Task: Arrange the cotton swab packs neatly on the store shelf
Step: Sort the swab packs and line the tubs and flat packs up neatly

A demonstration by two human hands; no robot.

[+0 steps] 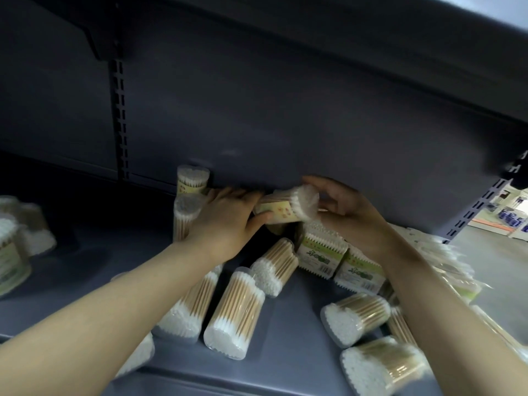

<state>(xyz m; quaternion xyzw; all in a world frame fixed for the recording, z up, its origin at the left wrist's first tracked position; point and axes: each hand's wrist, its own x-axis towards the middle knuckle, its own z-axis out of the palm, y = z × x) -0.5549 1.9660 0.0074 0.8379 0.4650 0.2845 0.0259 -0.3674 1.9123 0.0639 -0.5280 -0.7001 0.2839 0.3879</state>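
Note:
A cotton swab pack [288, 208] lies tilted on its side near the back of the grey shelf [285, 324], held between both hands. My left hand [223, 221] grips its labelled end, thumb underneath. My right hand [348, 212] curls its fingers around the white-tipped end. Two packs [192, 181] stand upright against the back panel just left of my left hand. Several more packs [234, 312] lie scattered on the shelf in front. Green-labelled flat packs [320, 252] sit under my right wrist.
The upper shelf [314, 38] hangs low overhead. A slotted upright [120, 118] runs down the back panel at left. More packs [17, 241] sit at the far left. Bagged swabs [457, 270] pile at the right shelf end, with the store floor beyond.

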